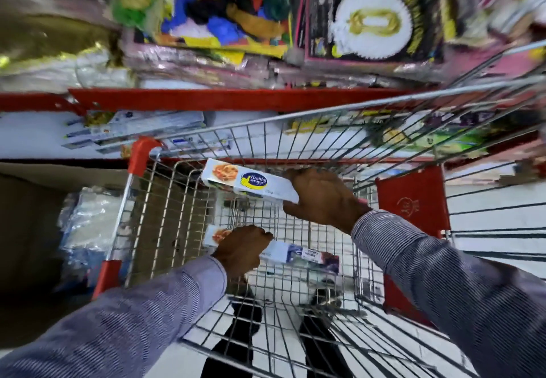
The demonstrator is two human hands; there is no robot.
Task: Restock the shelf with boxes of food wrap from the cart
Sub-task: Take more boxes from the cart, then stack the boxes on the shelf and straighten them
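Both hands are down inside the wire cart (165, 200), each wrapped around its own box of food wrap. On the left, the left hand (240, 249) is closed over the middle of the lower box (298, 255), which sits low in the basket with its long axis running roughly left to right, the food-picture end poking out left of the knuckles and the label end pointing right and a bit toward the camera. Move right and higher up, the right hand (323, 197) grips the right end of the upper box (248, 181), held up near the cart's far rim. That one also lies mostly sideways, food-photo end aimed left and slightly up, logo face showing. Behind the cart, the shelf (206, 99) with its red edge has a few similar long boxes (133, 131) lying on the lower level at left, and blurry party packs (224, 5) stacked on the level above.
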